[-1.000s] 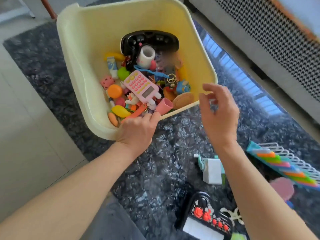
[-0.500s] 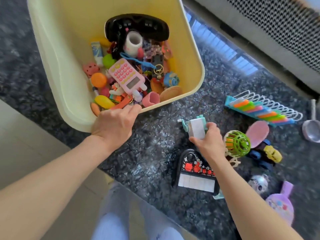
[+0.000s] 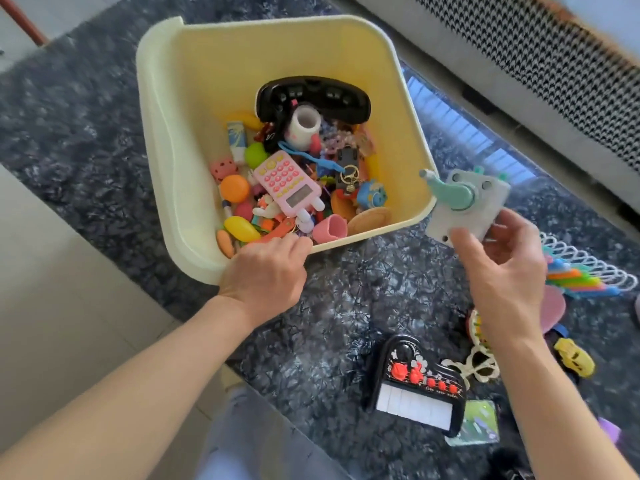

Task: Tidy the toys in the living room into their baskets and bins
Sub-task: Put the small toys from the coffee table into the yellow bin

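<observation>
Gripping a white crank toy (image 3: 465,206) by its lower corner, the right hand (image 3: 502,268) holds it in the air just beside the near right corner of the yellow bin (image 3: 180,140); the thumb presses the toy's face and the fingers curl behind it, with the teal handle pointing toward the bin. The left hand (image 3: 266,275) grips the bin's near rim, fingers hooked over the edge into the inside. The bin stands on a dark mottled rug (image 3: 346,306) and holds a heap of small toys, among them a pink calculator (image 3: 289,183), a black toy phone (image 3: 313,98), an orange ball (image 3: 234,188) and a pink cup (image 3: 330,229). On the rug near the right forearm lies a black toy piano (image 3: 415,386) with white keys and red buttons. Beside it lie white toy glasses (image 3: 479,363), and further right a yellow toy car (image 3: 575,356). A rainbow-coloured rack (image 3: 585,275) lies on the rug behind the right hand.
</observation>
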`<state>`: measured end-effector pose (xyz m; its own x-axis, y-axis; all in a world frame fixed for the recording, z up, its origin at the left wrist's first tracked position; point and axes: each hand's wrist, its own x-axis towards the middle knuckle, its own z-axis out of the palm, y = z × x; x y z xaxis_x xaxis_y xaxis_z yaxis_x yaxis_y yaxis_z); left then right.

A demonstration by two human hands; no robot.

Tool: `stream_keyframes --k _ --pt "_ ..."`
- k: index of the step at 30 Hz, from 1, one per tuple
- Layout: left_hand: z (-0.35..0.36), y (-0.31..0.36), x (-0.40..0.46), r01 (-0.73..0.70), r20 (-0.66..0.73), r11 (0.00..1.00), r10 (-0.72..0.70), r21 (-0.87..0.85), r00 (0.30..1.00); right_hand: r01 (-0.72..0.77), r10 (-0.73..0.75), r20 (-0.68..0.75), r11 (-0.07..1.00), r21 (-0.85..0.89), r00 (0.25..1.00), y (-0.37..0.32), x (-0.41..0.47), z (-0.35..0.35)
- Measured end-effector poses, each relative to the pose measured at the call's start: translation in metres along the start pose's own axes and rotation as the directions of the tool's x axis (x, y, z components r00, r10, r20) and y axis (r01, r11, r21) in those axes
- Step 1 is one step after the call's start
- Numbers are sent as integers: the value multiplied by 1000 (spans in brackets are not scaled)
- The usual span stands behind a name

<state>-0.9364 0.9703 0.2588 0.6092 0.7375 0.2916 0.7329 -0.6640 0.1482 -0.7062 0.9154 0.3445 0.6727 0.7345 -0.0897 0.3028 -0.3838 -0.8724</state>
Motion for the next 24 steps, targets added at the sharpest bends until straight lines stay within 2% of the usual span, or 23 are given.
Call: stream_keyframes --k 3,5,7,9,11,16,19,20,21,22,24 --pt "-2 0 0 72 -159 985 -97 -157 983 221 -152 299 952 -212 942 -35 17 27" --pt "-7 0 4 163 -190 941 -226 -297 955 401 -191 519 855 -330 833 -47 26 58" --pt "-11 1 7 244 -180 902 -322 -357 929 587 -194 713 727 -357 674 -48 29 90" --pt "-12 1 10 289 -156 882 -366 -371 917 694 -166 818 636 -338 551 -43 28 117" --pt "-11 2 10 303 -126 879 -370 -367 921 735 -142 850 587 -340 507 -34 28 133" --pt "-11 2 11 307 -62 910 -336 -278 940 701 -50 847 589 -404 530 -22 36 141" --pt "-9 2 12 313 11 931 -317 -186 948 765 -141 814 460 -450 563 -25 34 136" --pt "-9 2 13 311 36 938 -310 -154 950 750 -175 780 460 -475 601 -24 35 132" --pt "-8 3 14 306 58 943 -301 -128 952 694 -179 728 515 -504 662 -22 37 127" --pt "-8 3 14 297 76 949 -290 -109 954 590 -144 660 614 -524 737 -19 40 122" --pt "-8 5 16 266 95 961 -259 -76 961 324 -46 482 795 -513 875 -16 53 113"
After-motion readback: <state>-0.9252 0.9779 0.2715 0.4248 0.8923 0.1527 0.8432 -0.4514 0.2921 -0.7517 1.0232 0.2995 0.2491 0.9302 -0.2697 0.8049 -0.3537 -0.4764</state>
